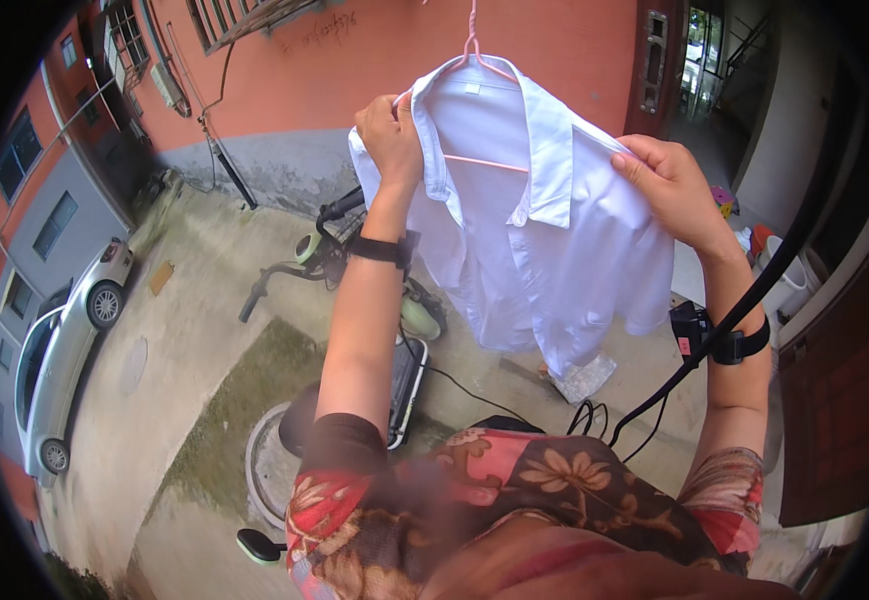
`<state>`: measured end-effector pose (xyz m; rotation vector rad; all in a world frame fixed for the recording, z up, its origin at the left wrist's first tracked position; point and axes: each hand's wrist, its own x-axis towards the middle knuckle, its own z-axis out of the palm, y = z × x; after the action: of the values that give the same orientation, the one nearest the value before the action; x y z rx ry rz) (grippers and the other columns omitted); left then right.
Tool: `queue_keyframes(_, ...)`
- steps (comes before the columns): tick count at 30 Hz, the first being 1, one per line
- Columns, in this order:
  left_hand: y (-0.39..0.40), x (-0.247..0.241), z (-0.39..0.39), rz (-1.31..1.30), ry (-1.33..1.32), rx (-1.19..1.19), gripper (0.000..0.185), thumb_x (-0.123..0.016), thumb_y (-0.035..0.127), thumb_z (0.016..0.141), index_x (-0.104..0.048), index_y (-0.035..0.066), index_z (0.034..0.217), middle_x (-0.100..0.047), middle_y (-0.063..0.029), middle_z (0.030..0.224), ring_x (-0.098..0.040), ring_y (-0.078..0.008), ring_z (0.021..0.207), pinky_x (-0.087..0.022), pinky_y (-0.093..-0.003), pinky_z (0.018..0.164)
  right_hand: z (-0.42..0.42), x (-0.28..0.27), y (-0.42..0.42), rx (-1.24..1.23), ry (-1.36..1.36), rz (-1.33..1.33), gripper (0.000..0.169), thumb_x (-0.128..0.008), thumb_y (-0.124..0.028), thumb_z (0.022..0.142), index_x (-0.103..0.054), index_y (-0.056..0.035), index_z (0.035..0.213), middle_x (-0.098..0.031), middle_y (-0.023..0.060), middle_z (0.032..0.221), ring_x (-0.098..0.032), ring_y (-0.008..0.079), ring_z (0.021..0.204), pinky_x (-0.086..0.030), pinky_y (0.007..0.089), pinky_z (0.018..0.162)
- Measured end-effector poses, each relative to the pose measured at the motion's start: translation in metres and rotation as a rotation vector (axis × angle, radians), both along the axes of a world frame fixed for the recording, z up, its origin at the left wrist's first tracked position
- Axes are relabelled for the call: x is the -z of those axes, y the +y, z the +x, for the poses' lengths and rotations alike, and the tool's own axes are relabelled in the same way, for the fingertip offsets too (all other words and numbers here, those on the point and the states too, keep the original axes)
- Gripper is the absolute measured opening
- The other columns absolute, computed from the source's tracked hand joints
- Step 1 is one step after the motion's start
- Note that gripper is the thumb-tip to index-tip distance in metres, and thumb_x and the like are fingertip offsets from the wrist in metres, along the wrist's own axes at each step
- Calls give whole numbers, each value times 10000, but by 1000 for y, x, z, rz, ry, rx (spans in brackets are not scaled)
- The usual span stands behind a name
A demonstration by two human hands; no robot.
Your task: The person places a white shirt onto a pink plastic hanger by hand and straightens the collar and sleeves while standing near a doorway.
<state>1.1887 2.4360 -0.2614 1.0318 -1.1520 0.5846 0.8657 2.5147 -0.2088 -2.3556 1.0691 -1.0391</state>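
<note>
A white collared shirt [592,247] hangs in front of me on a pink hanger [473,37], its front unbuttoned at the top. The hanger's pink lower bar shows inside the open neck. With my left hand [391,139] I grip the shirt's shoulder beside the collar, thumb against the cloth. My right hand [667,184] pinches the other shoulder near the sleeve, between thumb and fingers. What holds the top of the hanger's hook is outside the picture.
A green electric scooter [314,247] stands below the shirt. A black cable [742,300] runs down past my right arm. Buckets [783,266] stand by the doorway at right, near a brown door [839,390]. A silver car [67,360] is parked at left. An orange wall [554,45] rises behind.
</note>
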Motion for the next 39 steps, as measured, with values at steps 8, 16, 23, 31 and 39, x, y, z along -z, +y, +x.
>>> queue_keyframes(8,-18,-16,-50,322,551,105,779,-504,564,841,-303,-28,1306,-264,-244,1333,-226,-365,1240,-226,-455,1037,-14,-16,-35,128,-180,-385,214,-568,-158,866,-628,12,981,-649,105,751,-581,127,664,-446,254,631)
queue_keyframes(16,-25,69,-82,681,849,855,950,-215,757,808,-148,33,1419,-130,-203,1462,-171,-353,1345,-216,-560,1035,17,-10,-62,257,-246,-513,198,-546,-137,869,-627,-1,989,-648,153,788,-613,208,671,-459,289,654)
queue_keyframes(23,-70,103,-48,736,612,1281,1042,-383,789,731,-165,39,1420,-269,-149,1434,-217,-277,1341,-156,-441,1083,86,-24,-85,261,-143,-541,171,-531,-121,858,-615,7,935,-610,222,804,-605,356,716,-463,355,654)
queue_keyframes(31,-109,92,2,621,433,1146,944,-746,475,693,-275,-18,1345,-442,-155,1286,-431,-254,1183,-345,-340,984,170,-25,-143,263,-71,-568,156,-529,-120,848,-617,3,886,-602,221,783,-589,384,730,-458,411,652)
queue_keyframes(39,-199,79,91,431,278,666,462,-666,250,760,-525,-80,1051,-640,-197,886,-632,-289,824,-479,-361,749,281,-27,-227,335,-49,-603,179,-512,-124,853,-614,22,830,-613,219,763,-599,371,722,-458,425,663)
